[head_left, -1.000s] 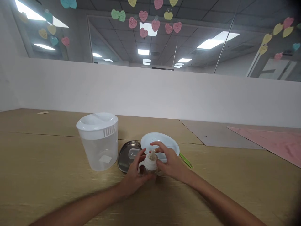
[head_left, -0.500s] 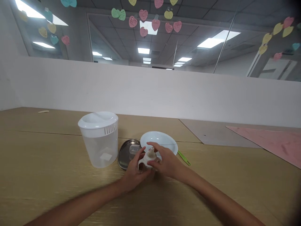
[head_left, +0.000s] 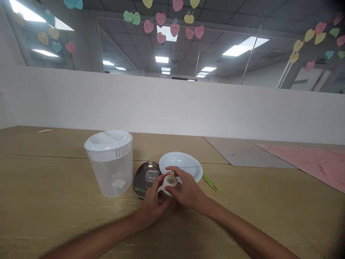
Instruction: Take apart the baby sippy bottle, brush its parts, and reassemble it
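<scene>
In the head view, the small bottle (head_left: pixel 169 184), with its white collar and side handle, is between the two hands above the middle of the bench (head_left: pixel 242 208), well in from the far edge along the wall. The left hand (head_left: pixel 154 201) grasps it by the handle side; the right hand (head_left: pixel 188 189) grips the top, thumb on the front of the collar and index finger behind the clear teat (head_left: pixel 171 176). The lower body is mostly hidden, so whether it touches the bench cannot be told.

The step in hand looks like working the collar or teat, though turning and pressing cannot be told apart here. The next move calls for a firm left hold and an even right grip, without squashing the teat.

Just beyond the hands, toward the bench's far edge, lie a metal tray (head_left: pixel 139 184) bearing a clear cap (head_left: pixel 151 176) and a white bowl (head_left: pixel 190 166). A green handle (head_left: pixel 210 182) shows at the bowl's right, and a lidded bucket (head_left: pixel 111 169) stands left of the tray.
</scene>
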Demonstrator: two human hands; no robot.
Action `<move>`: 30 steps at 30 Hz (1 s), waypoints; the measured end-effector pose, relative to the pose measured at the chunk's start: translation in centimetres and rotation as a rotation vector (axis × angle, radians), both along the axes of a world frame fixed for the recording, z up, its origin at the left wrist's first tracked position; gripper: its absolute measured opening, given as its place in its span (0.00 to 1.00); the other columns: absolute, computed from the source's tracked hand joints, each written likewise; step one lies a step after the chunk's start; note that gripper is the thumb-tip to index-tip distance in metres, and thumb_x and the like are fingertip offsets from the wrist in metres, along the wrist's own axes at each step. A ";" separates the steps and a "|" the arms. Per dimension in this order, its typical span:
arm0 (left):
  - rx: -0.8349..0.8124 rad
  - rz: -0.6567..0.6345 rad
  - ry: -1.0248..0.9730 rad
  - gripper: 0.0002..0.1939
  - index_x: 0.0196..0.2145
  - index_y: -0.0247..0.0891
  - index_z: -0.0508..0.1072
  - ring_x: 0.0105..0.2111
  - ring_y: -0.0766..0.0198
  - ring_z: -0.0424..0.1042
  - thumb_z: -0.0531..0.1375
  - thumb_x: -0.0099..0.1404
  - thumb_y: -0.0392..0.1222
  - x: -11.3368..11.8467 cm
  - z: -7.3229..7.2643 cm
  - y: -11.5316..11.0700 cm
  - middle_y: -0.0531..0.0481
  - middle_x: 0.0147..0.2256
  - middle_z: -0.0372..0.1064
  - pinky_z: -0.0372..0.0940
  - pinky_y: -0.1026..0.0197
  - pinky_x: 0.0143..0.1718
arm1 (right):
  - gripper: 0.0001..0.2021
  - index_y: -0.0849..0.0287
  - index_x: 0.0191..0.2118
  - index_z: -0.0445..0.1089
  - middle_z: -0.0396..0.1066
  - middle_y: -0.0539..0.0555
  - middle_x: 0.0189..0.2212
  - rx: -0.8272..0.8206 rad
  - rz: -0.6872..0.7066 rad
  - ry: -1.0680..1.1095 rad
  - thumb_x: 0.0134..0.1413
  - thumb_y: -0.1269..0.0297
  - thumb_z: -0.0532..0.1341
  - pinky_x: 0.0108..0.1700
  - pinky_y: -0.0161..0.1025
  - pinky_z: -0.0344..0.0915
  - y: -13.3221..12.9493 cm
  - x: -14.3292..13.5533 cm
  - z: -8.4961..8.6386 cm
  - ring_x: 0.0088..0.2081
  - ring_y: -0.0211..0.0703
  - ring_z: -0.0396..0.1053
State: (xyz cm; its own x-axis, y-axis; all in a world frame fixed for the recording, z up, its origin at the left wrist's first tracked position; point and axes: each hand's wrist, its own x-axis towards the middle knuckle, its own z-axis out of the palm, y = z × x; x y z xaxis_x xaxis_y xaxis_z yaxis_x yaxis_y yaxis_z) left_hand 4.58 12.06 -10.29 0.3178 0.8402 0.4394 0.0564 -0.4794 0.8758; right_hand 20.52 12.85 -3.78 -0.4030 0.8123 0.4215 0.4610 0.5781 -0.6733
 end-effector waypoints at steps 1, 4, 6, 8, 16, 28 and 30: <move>0.014 0.010 0.009 0.30 0.57 0.43 0.52 0.49 0.54 0.65 0.59 0.60 0.42 0.0 -0.2 -0.1 0.42 0.53 0.61 0.66 0.57 0.44 | 0.21 0.55 0.49 0.61 0.66 0.54 0.45 0.044 -0.045 -0.004 0.47 0.67 0.61 0.45 0.43 0.64 0.0 -0.3 -0.4 0.45 0.47 0.65; 0.095 0.034 0.046 0.31 0.59 0.42 0.49 0.52 0.54 0.63 0.58 0.61 0.41 -0.2 -0.5 -0.3 0.41 0.54 0.58 0.61 0.55 0.50 | 0.18 0.56 0.48 0.61 0.65 0.55 0.46 0.137 -0.096 0.045 0.49 0.66 0.60 0.49 0.44 0.62 -0.1 -0.9 -1.7 0.47 0.47 0.63; 0.203 0.093 0.063 0.30 0.59 0.41 0.50 0.55 0.53 0.58 0.57 0.62 0.40 -0.8 -0.1 -0.1 0.41 0.56 0.55 0.57 0.53 0.54 | 0.19 0.56 0.50 0.59 0.64 0.55 0.47 0.133 -0.108 0.098 0.52 0.63 0.59 0.50 0.44 0.61 -0.1 -1.1 -2.7 0.48 0.47 0.62; 0.305 0.180 0.053 0.24 0.56 0.40 0.55 0.55 0.54 0.57 0.55 0.63 0.41 -1.6 0.9 0.4 0.42 0.55 0.56 0.54 0.53 0.55 | 0.19 0.56 0.52 0.57 0.63 0.56 0.48 0.119 -0.114 0.143 0.55 0.61 0.58 0.50 0.43 0.61 -0.1 -1.1 -3.5 0.48 0.46 0.62; 0.235 0.204 0.477 0.15 0.41 0.40 0.70 0.46 0.53 0.65 0.53 0.55 0.34 -4.2 2.8 4.9 0.46 0.43 0.68 0.60 0.51 0.49 | 0.27 0.57 0.56 0.50 0.56 0.59 0.54 0.106 -0.102 0.207 0.55 0.54 0.58 0.54 0.47 0.58 -0.8 -1.0 -5.0 0.54 0.50 0.57; 0.597 0.432 0.474 0.15 0.48 0.40 0.65 0.43 0.58 0.68 0.56 0.64 0.46 -4.4 7.7 2.2 0.48 0.43 0.68 0.64 0.56 0.44 | 0.24 0.59 0.58 0.49 0.57 0.62 0.53 0.492 -0.178 0.182 0.59 0.59 0.54 0.54 0.52 0.60 -0.8 -0.3 -2.0 0.55 0.52 0.56; 0.691 0.412 0.390 0.13 0.47 0.42 0.65 0.42 0.60 0.68 0.57 0.64 0.45 -3.6 8.5 0.2 0.49 0.42 0.69 0.65 0.58 0.43 | 0.28 0.60 0.60 0.45 0.57 0.64 0.53 0.781 -0.121 0.070 0.58 0.61 0.55 0.56 0.59 0.54 -1.2 -0.3 -1.2 0.56 0.55 0.56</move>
